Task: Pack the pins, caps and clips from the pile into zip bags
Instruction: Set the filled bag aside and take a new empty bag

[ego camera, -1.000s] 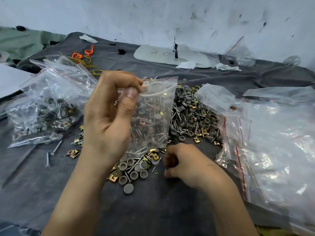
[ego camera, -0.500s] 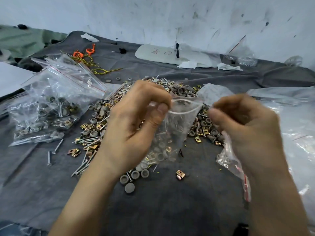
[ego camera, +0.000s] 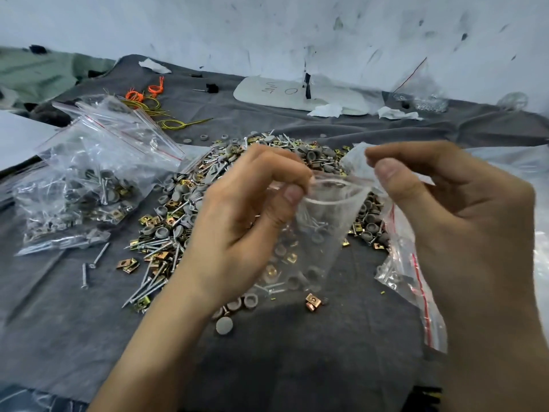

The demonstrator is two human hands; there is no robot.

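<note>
Pile (ego camera: 190, 215) centre on cloth (ego camera: 297, 367). Around it: filled bags (ego camera: 83, 185) 9 o'clock, empty bags (ego camera: 404, 263) 3, board (ego camera: 297, 92) 12, wire loops (ego camera: 148, 99) 11, open bag (ego camera: 320, 233) 6.

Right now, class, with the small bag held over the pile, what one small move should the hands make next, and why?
Probably the right hand should pinch the free end of the rim of the zip bag and draw it taut for sealing. The mouth gapes open, only the left hand plainly pinches it, and pins, caps and clips already lie inside.
</note>
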